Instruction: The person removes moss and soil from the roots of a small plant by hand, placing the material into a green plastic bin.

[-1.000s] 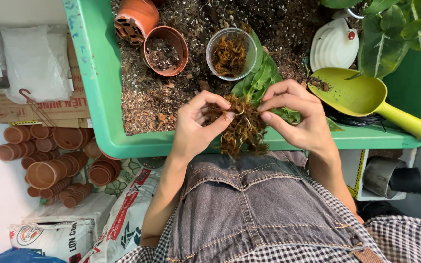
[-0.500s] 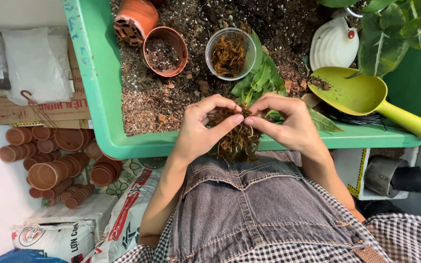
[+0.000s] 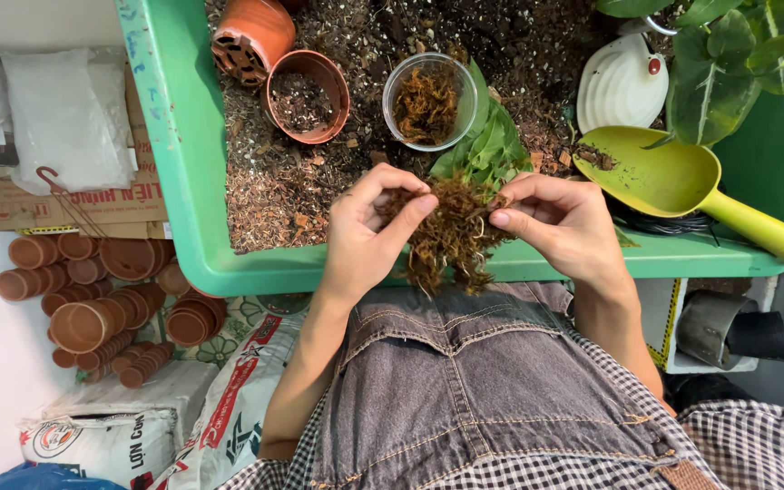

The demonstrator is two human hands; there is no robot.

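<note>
Soil fills a green potting tray (image 3: 183,181) set at waist height. Over its near rim, the left hand (image 3: 369,227) and right hand (image 3: 560,222) each pinch one side of a brown moss clump (image 3: 451,231) wrapped around a small plant's roots, seemingly so crumbs drop into the tray. Its green leaves (image 3: 487,145) point away. Two terracotta pots (image 3: 306,95), one clear cup (image 3: 428,100) of moss and one yellow-green scoop (image 3: 673,181) lie within reach.

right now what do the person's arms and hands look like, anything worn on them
Both hands, the left hand and the right hand, are bare: no gloves, and no rings or watch that show. The forearms are uncovered up to about the elbows. Black-and-white checked sleeves begin there, worn under a grey denim apron with tan stitching.
</note>
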